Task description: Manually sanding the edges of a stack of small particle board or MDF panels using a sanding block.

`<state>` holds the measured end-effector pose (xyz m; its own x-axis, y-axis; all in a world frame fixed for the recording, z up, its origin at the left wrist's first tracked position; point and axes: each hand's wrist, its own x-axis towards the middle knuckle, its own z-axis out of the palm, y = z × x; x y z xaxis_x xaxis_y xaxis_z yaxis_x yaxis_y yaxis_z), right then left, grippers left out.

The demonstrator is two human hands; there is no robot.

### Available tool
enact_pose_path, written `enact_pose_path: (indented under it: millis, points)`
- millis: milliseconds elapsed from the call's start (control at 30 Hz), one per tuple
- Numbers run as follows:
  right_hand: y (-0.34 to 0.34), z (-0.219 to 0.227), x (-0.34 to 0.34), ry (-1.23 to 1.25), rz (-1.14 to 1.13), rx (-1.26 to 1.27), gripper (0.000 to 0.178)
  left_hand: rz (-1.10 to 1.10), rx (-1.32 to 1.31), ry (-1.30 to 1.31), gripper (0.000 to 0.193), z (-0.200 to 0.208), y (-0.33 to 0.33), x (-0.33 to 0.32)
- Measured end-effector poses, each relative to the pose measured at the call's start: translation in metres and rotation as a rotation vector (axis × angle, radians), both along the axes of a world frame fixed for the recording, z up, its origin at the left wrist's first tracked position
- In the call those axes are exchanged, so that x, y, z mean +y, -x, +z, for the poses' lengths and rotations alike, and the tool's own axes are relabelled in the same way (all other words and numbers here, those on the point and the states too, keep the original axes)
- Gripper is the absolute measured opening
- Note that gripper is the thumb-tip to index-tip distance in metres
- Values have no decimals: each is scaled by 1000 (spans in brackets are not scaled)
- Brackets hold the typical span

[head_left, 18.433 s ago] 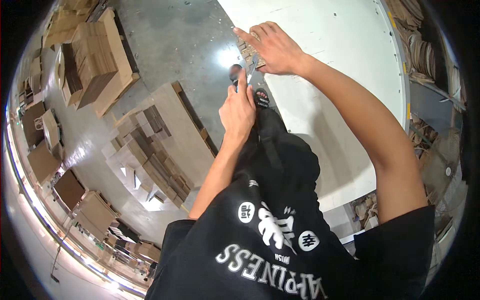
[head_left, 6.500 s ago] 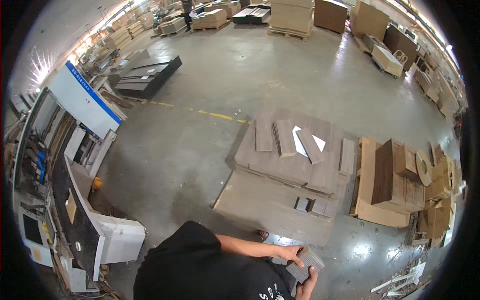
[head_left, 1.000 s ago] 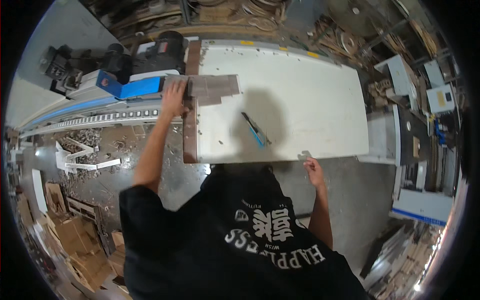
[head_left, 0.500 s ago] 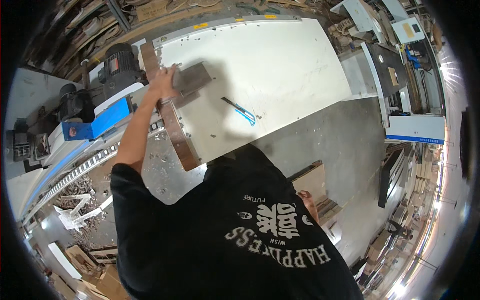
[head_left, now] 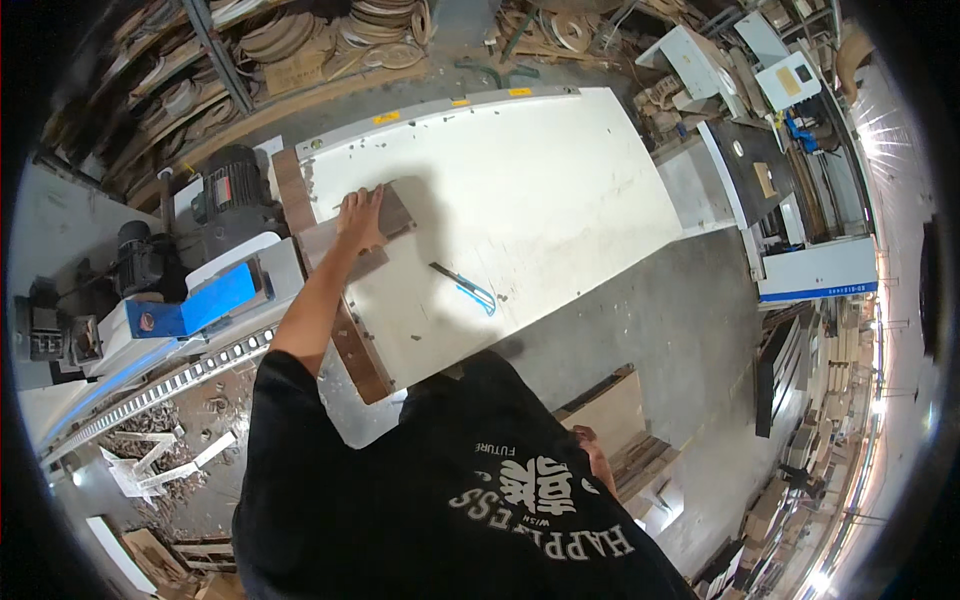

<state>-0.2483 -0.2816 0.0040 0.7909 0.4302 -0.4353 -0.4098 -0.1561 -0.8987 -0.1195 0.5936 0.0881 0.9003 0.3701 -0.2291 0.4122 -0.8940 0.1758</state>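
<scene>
My left hand (head_left: pixel 362 222) lies across a short dark brown board (head_left: pixel 398 212) on the white tabletop (head_left: pixel 520 170). Its fingers reach over the far edge and the thumb sits at the near edge. Under and beside this board, other brown strips show, partly covered by the hand and forearm. One long brown strip (head_left: pixel 362 360) runs along the table's left end. To the right of the hand lies a blue-handled utility knife (head_left: pixel 466 288). My right hand (head_left: pixel 594 455) hangs low at my right side, partly hidden by my black shirt; how its fingers are set does not show.
Left of the table stand dark motors (head_left: pixel 232 190) and a blue bracket (head_left: pixel 220 300) on a machine. Stacked boards (head_left: pixel 640 465) rest low at the right. Small dark chips dot the tabletop. Shelves with coiled edging (head_left: pixel 385 30) line the back.
My left hand has shifted right, from the board's left end onto its middle. The view has tilted, so the table appears lower. The knife stays in place on the table.
</scene>
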Motion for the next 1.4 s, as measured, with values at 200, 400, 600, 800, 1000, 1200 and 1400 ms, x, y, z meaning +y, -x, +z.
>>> enact_pose_path:
  millis: [200, 400, 600, 800, 1000, 1200, 1400]
  points:
    - [16, 7, -12, 303, -98, 121, 59, -84, 52, -90, 151, -25, -9, -10]
    - [0, -35, -19, 402, -69, 89, 51, 50, 203, -18, 149, -21, -24, -23]
    - [-136, -43, 67, 623, 38, -206, 46, -19, 112, 21, 151, -5, -63, -113]
    - [-301, 73, 213, 516, 225, -519, 60, -326, -90, 114, 138, 35, -101, -289]
    - [-356, 110, 253, 201, 339, -564, 40, -313, -208, 177, 139, 48, -117, -373]
    - [-380, 96, 264, 21, 332, -552, 34, -1, -157, 198, 142, 56, -108, -403]
    - [-411, 102, 271, -124, 461, -638, 24, 77, -137, 197, 139, 69, -112, -415]
